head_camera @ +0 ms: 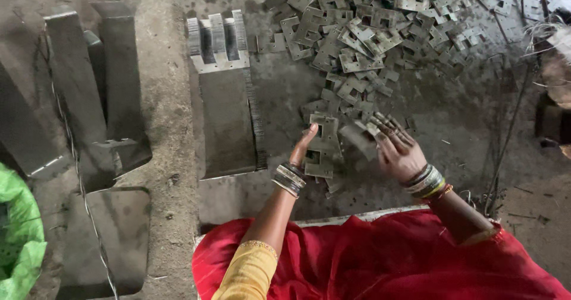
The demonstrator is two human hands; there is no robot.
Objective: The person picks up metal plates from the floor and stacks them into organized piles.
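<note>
My left hand [302, 148] stands on edge with its fingers against a small stack of flat grey metal plates [322, 151] with square cut-outs, lying on the dirty floor. My right hand [395, 148] is spread palm down over more loose plates [357, 136] just to the right of that stack, touching them. Both wrists carry several bangles. A large scattered heap of the same punched plates [369, 32] covers the floor beyond my hands.
A neat upright stack of plates [217, 38] rests at the head of a long flat metal block [226, 121] on the left. Further left lie heavy metal bars [89, 86] and a flat plate [107, 240]. A green bag [18, 240] sits at the left edge. Red cloth [380, 258] covers my lap.
</note>
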